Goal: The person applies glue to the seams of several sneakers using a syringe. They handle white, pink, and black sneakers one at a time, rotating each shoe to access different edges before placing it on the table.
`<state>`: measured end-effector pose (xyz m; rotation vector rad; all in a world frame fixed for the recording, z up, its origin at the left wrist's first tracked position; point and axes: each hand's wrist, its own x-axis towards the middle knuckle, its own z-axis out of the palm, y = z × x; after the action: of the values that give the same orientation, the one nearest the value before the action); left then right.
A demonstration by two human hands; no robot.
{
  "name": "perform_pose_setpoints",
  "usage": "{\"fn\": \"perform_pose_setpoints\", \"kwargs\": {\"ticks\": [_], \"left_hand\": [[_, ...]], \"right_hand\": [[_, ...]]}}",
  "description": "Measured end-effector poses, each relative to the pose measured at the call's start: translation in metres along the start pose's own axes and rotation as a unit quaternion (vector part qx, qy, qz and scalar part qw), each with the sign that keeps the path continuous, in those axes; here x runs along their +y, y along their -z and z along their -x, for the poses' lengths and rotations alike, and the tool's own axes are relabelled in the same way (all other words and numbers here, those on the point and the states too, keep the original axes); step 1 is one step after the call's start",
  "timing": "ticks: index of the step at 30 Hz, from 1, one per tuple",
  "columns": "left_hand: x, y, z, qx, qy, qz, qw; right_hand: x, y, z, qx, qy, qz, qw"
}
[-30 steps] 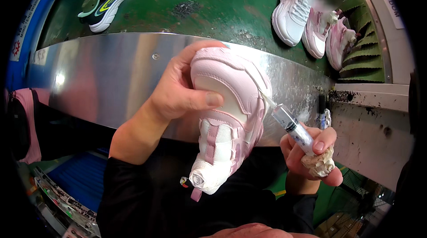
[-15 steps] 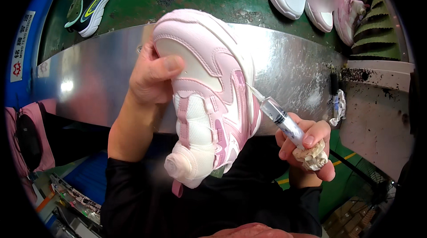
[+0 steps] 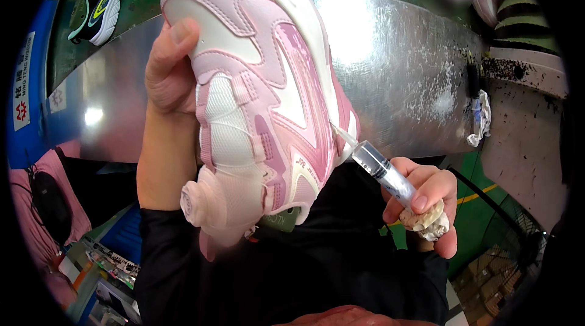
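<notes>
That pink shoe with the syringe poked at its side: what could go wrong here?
The syringe tip sits right at the seam of the pink shoe, so a slip could smear or prick the upper. The left hand grips only the toe end, so the shoe might twist. The crumpled rag in the right hand crowds that grip.

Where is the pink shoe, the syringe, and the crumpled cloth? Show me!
pink shoe (image 3: 268,88), head view, on the white and pink side panel.
syringe (image 3: 382,170), head view, on the clear barrel.
crumpled cloth (image 3: 428,220), head view, on the wad tucked in the right hand (image 3: 426,204).
</notes>
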<state>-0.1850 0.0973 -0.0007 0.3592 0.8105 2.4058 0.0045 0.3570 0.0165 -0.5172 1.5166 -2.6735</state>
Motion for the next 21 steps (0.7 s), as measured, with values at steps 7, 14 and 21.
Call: {"fn": "perform_pose_setpoints", "kwargs": {"ticks": [7,14,21], "left_hand": [[0.003,0.016,0.004,0.027,0.021,-0.034,0.999],[-0.002,0.01,0.0,0.049,0.006,-0.016,0.999],[-0.005,0.012,-0.003,0.092,-0.01,-0.039,0.995]], "right_hand": [[0.002,-0.001,0.012,0.022,-0.006,-0.004,1.0],[0.003,0.004,0.015,-0.013,-0.001,0.006,1.0],[0.005,0.006,0.018,-0.02,0.007,0.005,1.0]]}}
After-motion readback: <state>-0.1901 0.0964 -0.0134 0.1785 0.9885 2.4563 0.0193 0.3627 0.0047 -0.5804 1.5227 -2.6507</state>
